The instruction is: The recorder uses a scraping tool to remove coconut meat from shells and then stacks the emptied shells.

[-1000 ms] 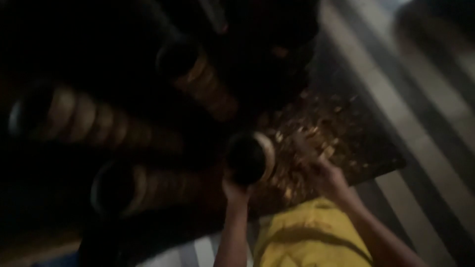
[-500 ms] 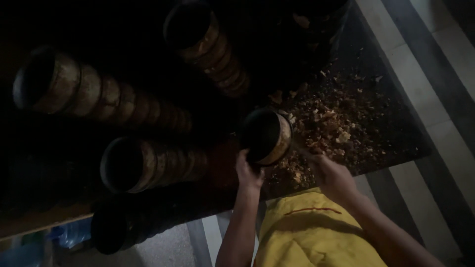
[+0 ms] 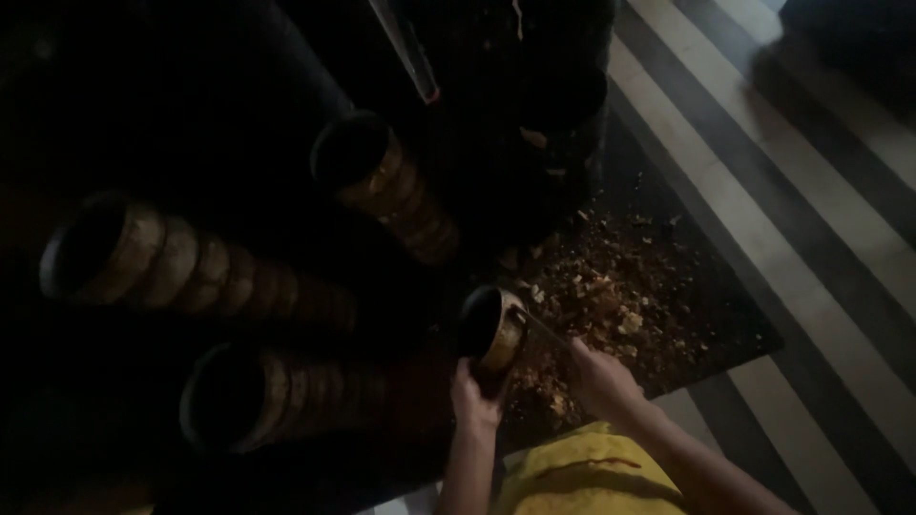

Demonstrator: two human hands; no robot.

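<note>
My left hand (image 3: 476, 399) grips a round, dark-hollowed shell bowl (image 3: 491, 327) from below, its opening turned to the left. My right hand (image 3: 599, 375) holds a thin blade-like tool (image 3: 546, 329) whose tip touches the bowl's right side. Both hands are low in the head view, just above my yellow-clad knee (image 3: 587, 477). The light is very dim and fine detail is lost.
Several long stacks of nested shell bowls lie to the left: one stack (image 3: 191, 267), another (image 3: 286, 396), a third (image 3: 391, 186). Brown shavings (image 3: 611, 305) cover a dark mat (image 3: 725, 324). Striped floor (image 3: 811, 219) runs on the right. A dark bulky mass (image 3: 534, 105) stands behind.
The view has shifted slightly, so the bowl and both hands sit a little lower in the picture. The hands keep the same grip on bowl and tool.
</note>
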